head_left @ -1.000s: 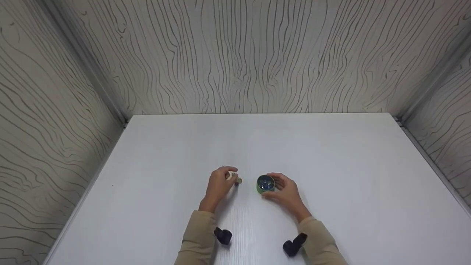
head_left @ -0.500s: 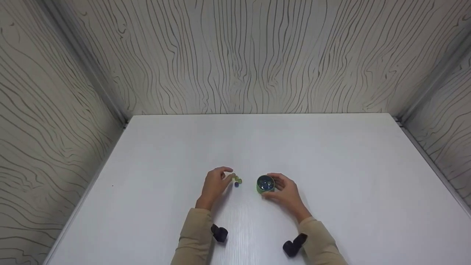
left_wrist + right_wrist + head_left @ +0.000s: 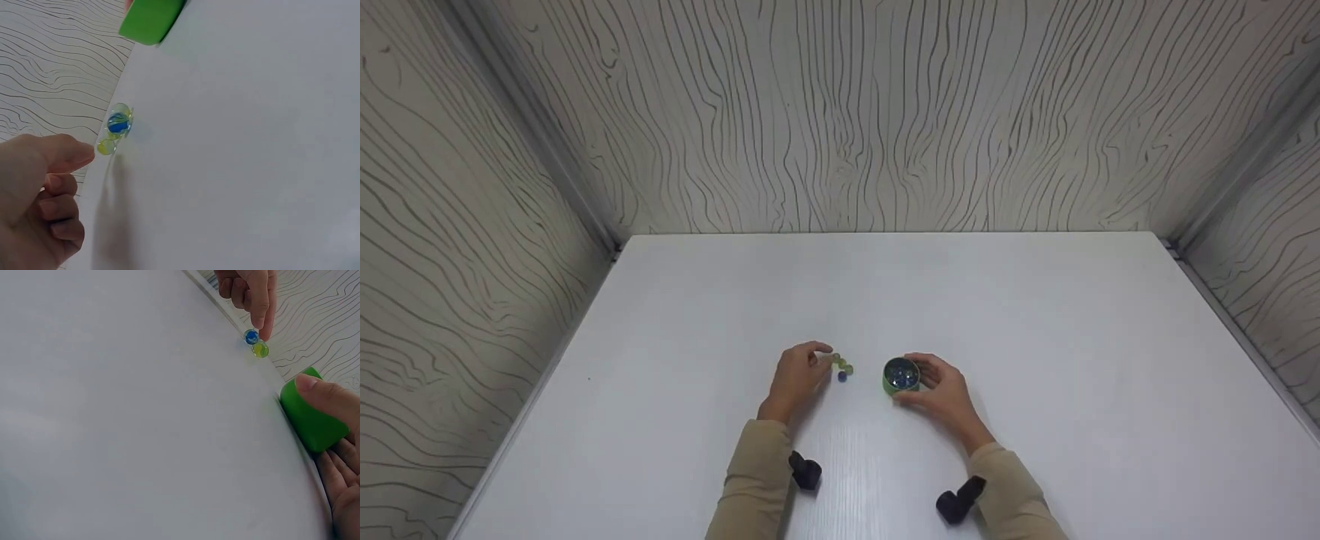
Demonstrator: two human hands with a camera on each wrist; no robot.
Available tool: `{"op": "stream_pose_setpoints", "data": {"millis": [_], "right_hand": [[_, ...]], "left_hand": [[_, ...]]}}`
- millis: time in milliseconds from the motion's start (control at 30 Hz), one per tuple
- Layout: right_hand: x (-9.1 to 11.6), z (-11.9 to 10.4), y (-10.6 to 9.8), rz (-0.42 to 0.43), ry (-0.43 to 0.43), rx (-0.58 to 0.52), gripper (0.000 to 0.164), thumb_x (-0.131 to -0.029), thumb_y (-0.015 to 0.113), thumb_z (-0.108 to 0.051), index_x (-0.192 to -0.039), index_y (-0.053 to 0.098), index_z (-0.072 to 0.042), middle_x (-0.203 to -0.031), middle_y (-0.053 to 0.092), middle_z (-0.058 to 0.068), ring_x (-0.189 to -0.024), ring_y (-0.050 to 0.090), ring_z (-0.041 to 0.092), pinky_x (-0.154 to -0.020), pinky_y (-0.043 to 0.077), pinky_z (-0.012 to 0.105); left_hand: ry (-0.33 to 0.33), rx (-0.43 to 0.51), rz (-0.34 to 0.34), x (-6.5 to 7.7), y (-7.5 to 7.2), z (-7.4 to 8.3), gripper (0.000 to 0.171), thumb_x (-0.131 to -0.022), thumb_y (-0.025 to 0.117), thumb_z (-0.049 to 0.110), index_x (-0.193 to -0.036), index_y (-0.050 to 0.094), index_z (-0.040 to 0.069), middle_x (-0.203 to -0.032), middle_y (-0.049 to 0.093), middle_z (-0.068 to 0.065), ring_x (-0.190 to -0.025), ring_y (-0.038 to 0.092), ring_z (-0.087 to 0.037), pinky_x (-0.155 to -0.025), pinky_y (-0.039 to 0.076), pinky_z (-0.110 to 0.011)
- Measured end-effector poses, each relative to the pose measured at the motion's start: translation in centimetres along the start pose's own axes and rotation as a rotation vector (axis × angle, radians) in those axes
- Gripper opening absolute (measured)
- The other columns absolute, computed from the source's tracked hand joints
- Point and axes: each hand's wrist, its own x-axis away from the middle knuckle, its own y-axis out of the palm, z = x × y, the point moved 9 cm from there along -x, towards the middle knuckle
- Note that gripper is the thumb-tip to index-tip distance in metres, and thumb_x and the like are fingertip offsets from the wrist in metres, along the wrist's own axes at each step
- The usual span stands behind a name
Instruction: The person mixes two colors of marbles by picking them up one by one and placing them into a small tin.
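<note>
A short row of clear yellow-green marbles [image 3: 849, 370] lies on the white table, with a blue-swirled marble [image 3: 842, 376] beside it. My left hand [image 3: 795, 376] is at the left end of that row, thumb and index fingertip close to the nearest marble. Its other fingers are curled in, as the left wrist view shows. To the right stands a round green cup [image 3: 891, 388] holding several glassy, dark bluish marbles. My right hand [image 3: 949, 394] grips the cup from its right side, thumb on the near wall and fingers behind. In the right wrist view the cup [image 3: 315, 419] appears upright on the table.
The white table [image 3: 697, 300] runs back to a wood-grain patterned wall [image 3: 840, 112], with similar panels on both sides. Black wrist cameras stick out inward from the left sleeve [image 3: 754, 480] and the right sleeve [image 3: 1012, 487].
My left hand has drawn back a little to the left from the marbles, leaving more of them in sight. The right hand and the cup have stayed in place.
</note>
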Motion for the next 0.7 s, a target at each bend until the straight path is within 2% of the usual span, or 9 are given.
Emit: {"op": "stream_pose_setpoints", "data": {"millis": [167,333,467,533,700], "right_hand": [[0.1,-0.2,-0.1,0.004,0.004,-0.004,0.064,-0.063,0.087,-0.005,-0.122,0.061,-0.003,-0.128,0.063,0.017,-0.125,0.057,0.032,-0.104,0.047,0.033],[0.2,-0.3,-0.1,0.007,-0.007,-0.001,0.063,-0.064,0.086,-0.006,-0.121,0.061,-0.003,-0.126,0.063,0.016,-0.124,0.058,0.032,-0.104,0.047,0.033],[0.1,-0.1,-0.1,0.009,0.000,0.005,0.063,-0.063,0.087,-0.007,-0.121,0.061,-0.003,-0.126,0.063,0.016,-0.125,0.057,0.032,-0.105,0.046,0.034],[0.1,0.0,-0.1,0.008,0.001,0.016,0.064,-0.064,0.087,-0.009,-0.121,0.061,-0.003,-0.126,0.064,0.016,-0.124,0.057,0.033,-0.105,0.046,0.035],[0.0,0.2,-0.1,0.001,0.024,0.019,0.066,-0.063,0.088,-0.012,-0.123,0.061,-0.006,-0.127,0.064,0.014,-0.125,0.057,0.031,-0.106,0.045,0.036]], "left_hand": [[-0.015,-0.005,-0.017,-0.1,0.3,-0.3,0.022,-0.090,0.061,0.011,-0.109,0.069,0.006,-0.073,0.053,-0.001,-0.067,0.043,-0.010,-0.062,0.036,-0.022],[0.000,-0.013,-0.033,-0.3,0.5,-0.2,0.024,-0.088,0.062,0.008,-0.111,0.069,0.006,-0.080,0.059,-0.004,-0.072,0.045,-0.011,-0.066,0.038,-0.024],[0.003,-0.016,-0.050,-0.3,0.7,-0.3,0.025,-0.089,0.062,0.008,-0.113,0.068,0.007,-0.078,0.056,-0.002,-0.071,0.045,-0.011,-0.065,0.038,-0.024],[-0.025,-0.009,-0.064,-0.3,0.9,-0.5,0.025,-0.090,0.060,0.010,-0.114,0.068,0.009,-0.077,0.052,0.001,-0.071,0.044,-0.011,-0.065,0.037,-0.024],[-0.040,-0.008,-0.078,-0.4,1.1,-0.6,0.025,-0.091,0.058,0.012,-0.114,0.068,0.011,-0.073,0.046,0.003,-0.068,0.042,-0.012,-0.063,0.036,-0.026]]}}
